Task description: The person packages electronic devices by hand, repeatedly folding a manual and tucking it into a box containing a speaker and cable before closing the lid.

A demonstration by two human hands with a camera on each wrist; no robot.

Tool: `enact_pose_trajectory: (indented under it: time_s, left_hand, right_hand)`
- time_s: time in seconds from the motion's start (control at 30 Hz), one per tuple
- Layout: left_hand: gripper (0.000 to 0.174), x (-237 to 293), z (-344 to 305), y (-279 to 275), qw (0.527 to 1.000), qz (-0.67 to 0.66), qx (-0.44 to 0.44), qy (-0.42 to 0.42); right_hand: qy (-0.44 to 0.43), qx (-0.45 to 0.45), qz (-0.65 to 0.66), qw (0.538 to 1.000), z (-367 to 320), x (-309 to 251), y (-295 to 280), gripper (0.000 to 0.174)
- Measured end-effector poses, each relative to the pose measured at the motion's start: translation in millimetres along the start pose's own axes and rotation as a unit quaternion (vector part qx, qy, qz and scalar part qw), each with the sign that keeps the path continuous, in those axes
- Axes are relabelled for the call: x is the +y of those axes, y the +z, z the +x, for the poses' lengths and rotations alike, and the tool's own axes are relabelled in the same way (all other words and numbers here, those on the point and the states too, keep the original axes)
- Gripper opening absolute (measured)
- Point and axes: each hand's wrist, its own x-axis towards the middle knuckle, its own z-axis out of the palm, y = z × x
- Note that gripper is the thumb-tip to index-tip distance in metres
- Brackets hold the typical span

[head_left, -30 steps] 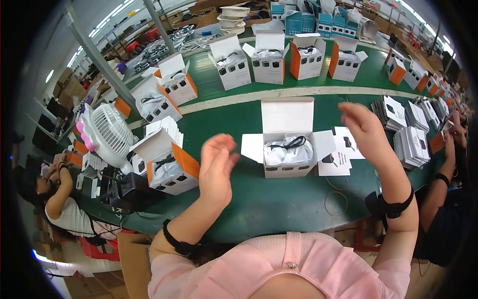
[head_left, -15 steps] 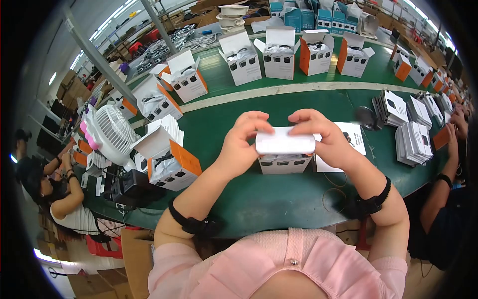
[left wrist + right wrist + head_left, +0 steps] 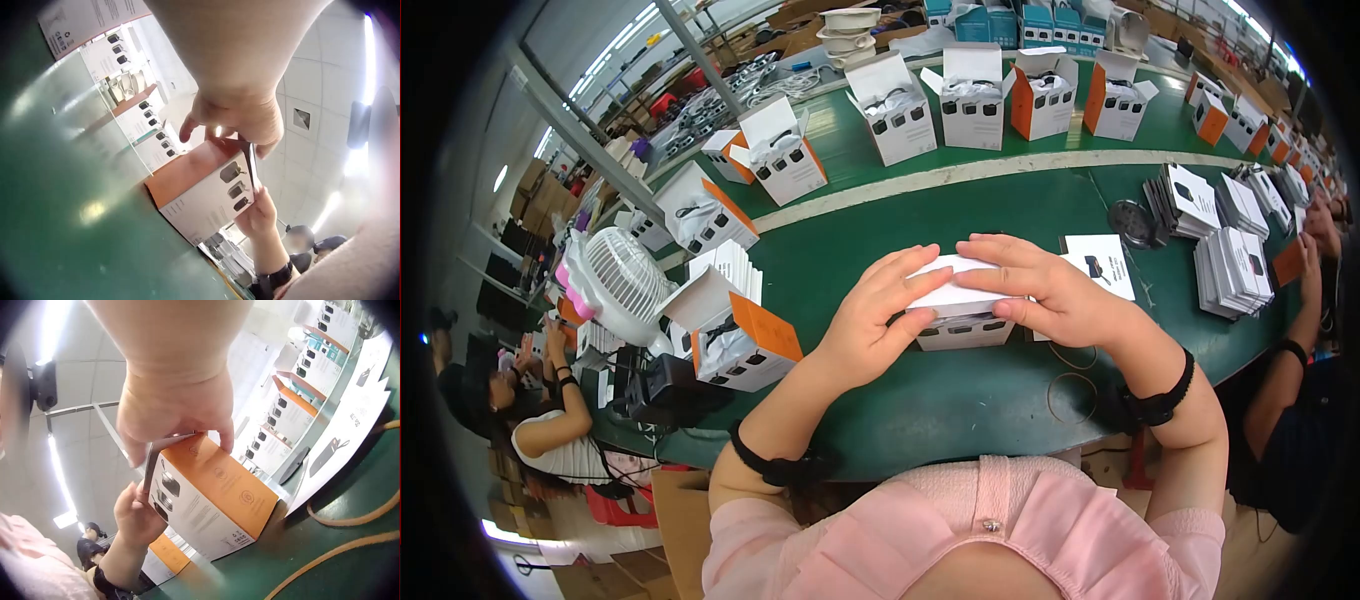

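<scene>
A white and orange box [image 3: 965,333] stands upright on the green table, its white lid [image 3: 956,290] folded down over the top. The left hand [image 3: 878,318] lies with its fingers on the lid's left part, thumb at the front edge. From the right, the right hand [image 3: 1040,292] rests its spread fingers on the lid, its thumb near the front edge. Both wrist views show the hands over the top of the box [image 3: 206,187], whose orange side [image 3: 219,481] faces the right wrist camera. The contents are hidden.
An open box [image 3: 750,345] and a white fan [image 3: 622,280] stand at the left. Leaflets [image 3: 1100,265], booklet stacks [image 3: 1230,272] and a black round dish [image 3: 1135,223] lie at the right. More open boxes [image 3: 972,110] line the far belt.
The open box between the hands is now covered by its lid. Both hands came in from the sides, and their fingers moved from the lid's rear part to lie over its top.
</scene>
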Motion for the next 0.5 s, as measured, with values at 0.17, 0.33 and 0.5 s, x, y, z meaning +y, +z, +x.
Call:
enact_pose_trajectory:
  time_s: [0.17,0.33,0.5]
  left_hand:
    - [0.049,0,-7,-2,0.994,0.102,-0.030,0.026]
    - [0.068,13,-16,1,0.942,0.327,-0.066,0.020]
    - [0.068,11,2,10,0.955,0.289,-0.012,0.059]
  right_hand:
    - [-0.016,-0.007,-0.079,0.997,-1,0,5,0.046]
    - [0.015,-0.009,-0.291,0.957,-6,-24,17,0.061]
    - [-0.012,0.014,-0.201,0.979,-18,-6,12,0.064]
